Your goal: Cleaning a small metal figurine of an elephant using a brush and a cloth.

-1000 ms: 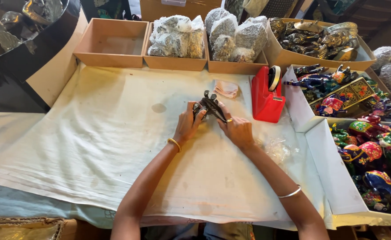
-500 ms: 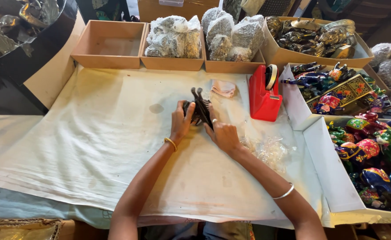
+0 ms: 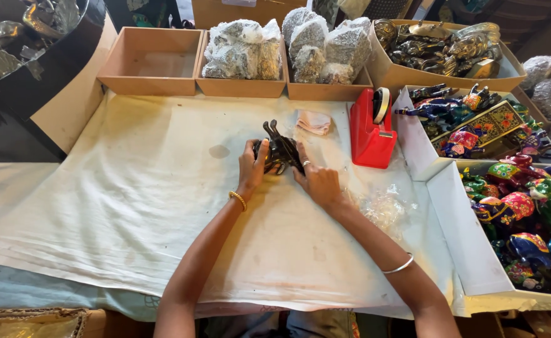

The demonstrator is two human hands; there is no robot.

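Both grips close around a dark metal figurine (image 3: 279, 152): left hand (image 3: 251, 168) on its left side, right hand (image 3: 316, 180) on its right, above the cloth-covered surface (image 3: 131, 188); a red tape dispenser (image 3: 372, 128) stands right of the grips.

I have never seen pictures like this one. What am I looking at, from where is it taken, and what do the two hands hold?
There is no machine: a person works with bare hands, and a camera on the person's head looks down. The left hand and the right hand together grip a dark figurine above a table covered in white cloth. A red tape dispenser and a folded pink cloth lie nearby. Behind stand an empty cardboard tray and trays of wrapped bundles. At the right, white boxes hold colourful painted figurines.
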